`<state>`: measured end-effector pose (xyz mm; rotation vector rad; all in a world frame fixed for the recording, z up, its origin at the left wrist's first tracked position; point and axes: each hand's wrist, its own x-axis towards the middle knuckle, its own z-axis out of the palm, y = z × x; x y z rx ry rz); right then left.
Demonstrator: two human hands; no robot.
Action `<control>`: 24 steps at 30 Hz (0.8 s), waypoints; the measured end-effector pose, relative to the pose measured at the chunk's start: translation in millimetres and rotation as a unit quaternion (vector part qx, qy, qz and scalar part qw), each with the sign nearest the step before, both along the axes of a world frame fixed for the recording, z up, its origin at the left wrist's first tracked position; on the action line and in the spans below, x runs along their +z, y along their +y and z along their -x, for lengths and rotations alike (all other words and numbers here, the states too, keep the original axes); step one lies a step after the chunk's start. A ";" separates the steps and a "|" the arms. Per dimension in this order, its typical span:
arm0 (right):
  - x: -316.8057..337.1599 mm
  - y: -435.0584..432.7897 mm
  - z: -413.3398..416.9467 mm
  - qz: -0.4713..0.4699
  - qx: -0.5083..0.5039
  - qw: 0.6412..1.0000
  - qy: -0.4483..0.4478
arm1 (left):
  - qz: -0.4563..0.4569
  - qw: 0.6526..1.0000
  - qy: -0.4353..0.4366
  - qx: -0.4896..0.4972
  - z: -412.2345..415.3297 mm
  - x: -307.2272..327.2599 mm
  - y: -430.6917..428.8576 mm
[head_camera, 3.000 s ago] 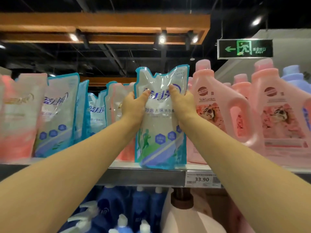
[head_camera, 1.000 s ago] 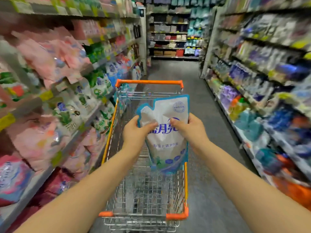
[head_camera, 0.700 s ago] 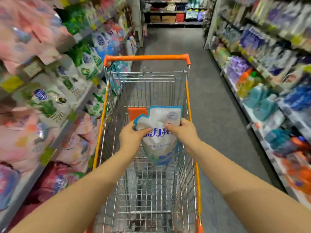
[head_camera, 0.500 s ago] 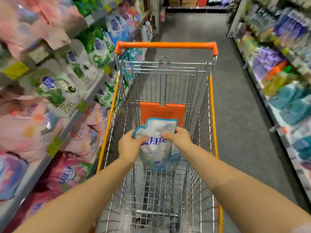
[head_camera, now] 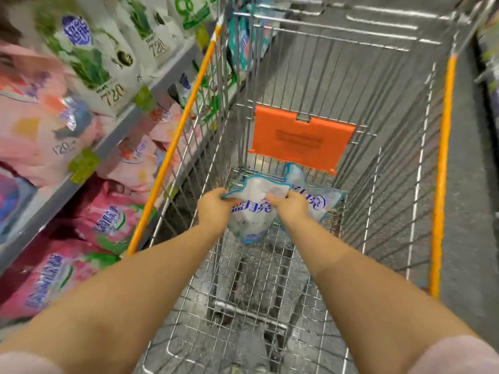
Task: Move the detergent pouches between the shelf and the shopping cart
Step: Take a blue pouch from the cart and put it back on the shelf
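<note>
one pouch (head_camera: 251,220) between left grip (head_camera: 213,209), right grip (head_camera: 291,210)

We see two forearms (head_camera: 151,279), uncovered to above the elbow, ending in a bare left hand (head_camera: 213,209) and right hand (head_camera: 290,210). At the upper arms we make out short sleeves (head_camera: 459,357) — pale pink, soft-looking.

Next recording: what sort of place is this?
A supermarket aisle, probably laundry care. A wire shopping cart with orange rims stands beside a shelf carrying packaged pouches and edge tags. The left hand and right hand hold a detergent pouch inside the cart.
</note>
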<state>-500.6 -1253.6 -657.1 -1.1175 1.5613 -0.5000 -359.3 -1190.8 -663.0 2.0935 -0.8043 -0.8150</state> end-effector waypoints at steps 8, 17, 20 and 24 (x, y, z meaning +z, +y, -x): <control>-42.3 -4.0 -4.3 -0.014 0.023 1.000 0.011 | -0.060 0.997 -0.041 -0.032 3.3 -11.7 8.0; 58.7 14.7 6.8 0.011 0.066 0.996 0.059 | -0.037 0.986 -0.083 -0.142 11.1 67.9 14.6; 90.4 22.4 14.7 0.028 0.081 0.995 0.060 | 0.002 0.984 -0.099 -0.151 19.2 95.8 20.8; 136.3 49.9 21.3 0.043 0.081 0.995 0.026 | 0.055 0.976 -0.115 -0.175 32.4 137.3 44.4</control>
